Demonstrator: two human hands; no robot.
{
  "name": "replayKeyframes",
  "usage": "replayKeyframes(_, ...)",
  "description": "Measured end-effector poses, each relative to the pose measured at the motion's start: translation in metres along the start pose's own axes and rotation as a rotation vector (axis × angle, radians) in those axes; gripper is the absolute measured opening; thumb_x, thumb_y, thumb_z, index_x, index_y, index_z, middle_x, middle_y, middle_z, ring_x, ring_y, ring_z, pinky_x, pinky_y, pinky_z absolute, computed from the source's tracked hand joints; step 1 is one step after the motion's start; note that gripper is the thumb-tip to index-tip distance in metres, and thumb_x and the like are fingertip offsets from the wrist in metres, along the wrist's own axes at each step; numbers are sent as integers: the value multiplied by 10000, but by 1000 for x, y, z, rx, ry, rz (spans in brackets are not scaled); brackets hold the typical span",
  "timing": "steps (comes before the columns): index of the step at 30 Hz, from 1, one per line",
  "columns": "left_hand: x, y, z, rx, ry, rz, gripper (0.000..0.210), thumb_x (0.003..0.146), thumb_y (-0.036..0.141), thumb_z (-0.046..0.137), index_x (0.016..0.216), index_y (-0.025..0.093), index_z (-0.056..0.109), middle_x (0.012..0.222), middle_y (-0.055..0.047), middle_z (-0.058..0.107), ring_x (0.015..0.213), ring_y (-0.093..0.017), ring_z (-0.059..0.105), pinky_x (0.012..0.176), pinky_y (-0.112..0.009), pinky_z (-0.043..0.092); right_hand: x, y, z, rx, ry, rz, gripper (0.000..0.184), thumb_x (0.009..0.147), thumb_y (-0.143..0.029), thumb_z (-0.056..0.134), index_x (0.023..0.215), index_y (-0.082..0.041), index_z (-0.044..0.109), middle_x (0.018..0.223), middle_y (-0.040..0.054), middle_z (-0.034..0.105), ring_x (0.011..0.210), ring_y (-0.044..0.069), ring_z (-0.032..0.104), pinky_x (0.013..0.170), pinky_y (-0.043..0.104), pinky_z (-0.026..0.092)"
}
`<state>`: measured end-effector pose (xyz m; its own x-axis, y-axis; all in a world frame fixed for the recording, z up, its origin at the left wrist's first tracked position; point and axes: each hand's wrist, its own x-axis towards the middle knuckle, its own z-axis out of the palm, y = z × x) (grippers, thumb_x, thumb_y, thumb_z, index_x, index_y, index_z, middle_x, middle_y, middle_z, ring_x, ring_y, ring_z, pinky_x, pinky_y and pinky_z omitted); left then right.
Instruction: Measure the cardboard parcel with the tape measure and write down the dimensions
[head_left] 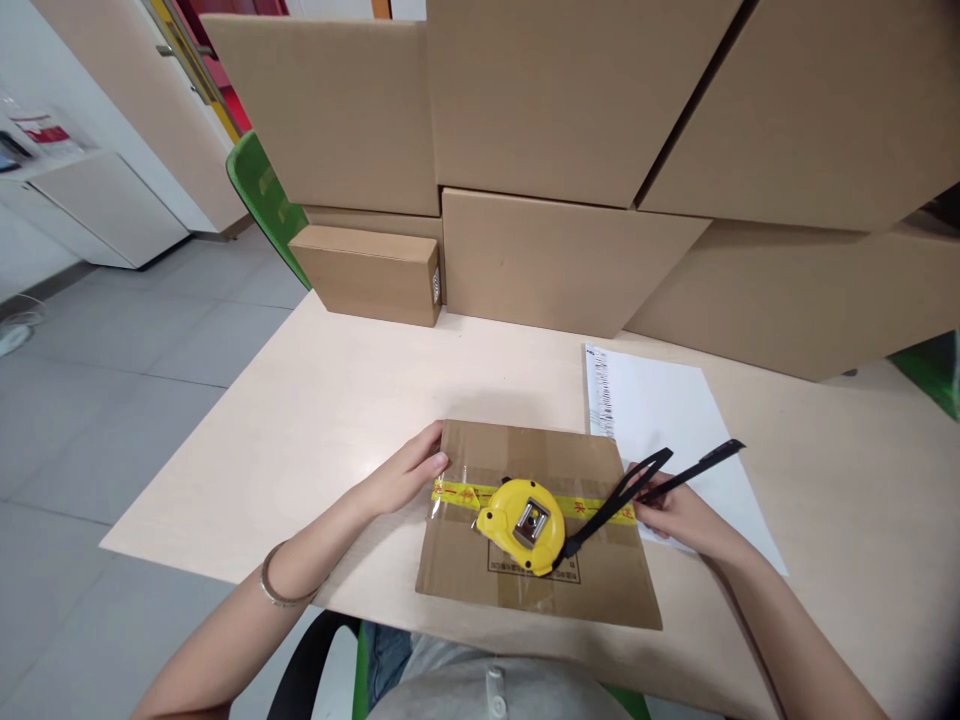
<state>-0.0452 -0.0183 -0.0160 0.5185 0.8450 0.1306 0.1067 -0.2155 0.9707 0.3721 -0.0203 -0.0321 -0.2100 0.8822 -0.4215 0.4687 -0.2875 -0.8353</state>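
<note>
A brown cardboard box (457,570) with yellow printed tape across it rests at the front of the table. On top of it lies a yellow tape measure (525,528), its black wrist strap (611,507) reaching to the right. My left hand (409,472) grips the box's left edge, fingers hidden behind the far corner, thumb on top. At the right edge my right hand (679,512) is closed around a slim black pen (697,468), which points up and to the right. Whether those fingers also press on the box is partly hidden.
White paper (667,390) with printing along one side lies under and beyond my right hand. A smaller carton (367,275) stands at the back left. Large stacked cartons (555,260) wall off the table's far side. A green chair (262,195) stands behind the left corner.
</note>
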Motion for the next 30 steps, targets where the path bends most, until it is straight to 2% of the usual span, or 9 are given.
replayKeyframes(5,0,1,0,-7,-10,6,714,1031,679,421,1542,183,462,1523,-186,575,1378,-368,562,1137,-510,474,1,4,0,-8,11,-15,459,634,-581,824,768,-227,563,695,-7,572,547,133,489,441,252,383)
replayKeyframes(10,0,1,0,6,-3,-23,720,1030,677,423,1561,193,450,1529,-187,567,1395,-373,549,1147,-517,461,0,1,0,-31,2,-32,435,644,-566,814,746,-225,563,667,-3,588,546,134,492,460,253,385)
replayKeyframes(12,0,1,0,7,-5,-28,721,1026,679,426,1565,200,449,1531,-183,567,1396,-374,550,1149,-522,460,0,-2,0,-50,-11,-31,410,673,-563,780,758,-220,574,611,-23,564,496,122,459,449,254,360)
replayKeyframes(15,1,5,1,0,-2,-20,714,1023,678,434,1558,205,461,1519,-178,579,1380,-367,565,1136,-514,472,-1,-5,1,-91,-5,-31,385,755,-584,689,738,-224,555,459,-77,450,414,107,380,468,270,350)
replayKeyframes(18,0,17,2,-7,-2,-14,659,1043,627,439,1552,210,469,1517,-170,584,1385,-351,559,1136,-495,472,-2,-7,0,-158,60,-30,426,828,-645,568,743,-228,555,394,-95,369,392,115,338,484,283,326)
replayKeyframes(22,-1,29,3,-7,2,-66,601,1070,540,439,1570,207,453,1577,-162,532,1435,-340,516,1203,-498,413,-5,-7,-7,-314,207,-17,411,869,-611,542,704,-234,553,477,-29,498,482,156,445,515,289,323)
replayKeyframes(27,-1,18,1,-24,6,-88,686,1041,598,475,1610,221,407,1654,-143,456,1530,-344,420,1290,-528,302,-2,-5,-14,-547,352,57,426,818,-568,600,562,-266,443,523,27,571,527,209,489,535,309,296)
replayKeyframes(30,-2,10,1,-54,0,-107,721,1039,605,476,1648,242,341,1715,-114,366,1593,-342,323,1324,-549,235,-1,-9,-14,-617,378,96,434,823,-621,586,580,-273,494,551,47,601,533,242,512,540,324,309)
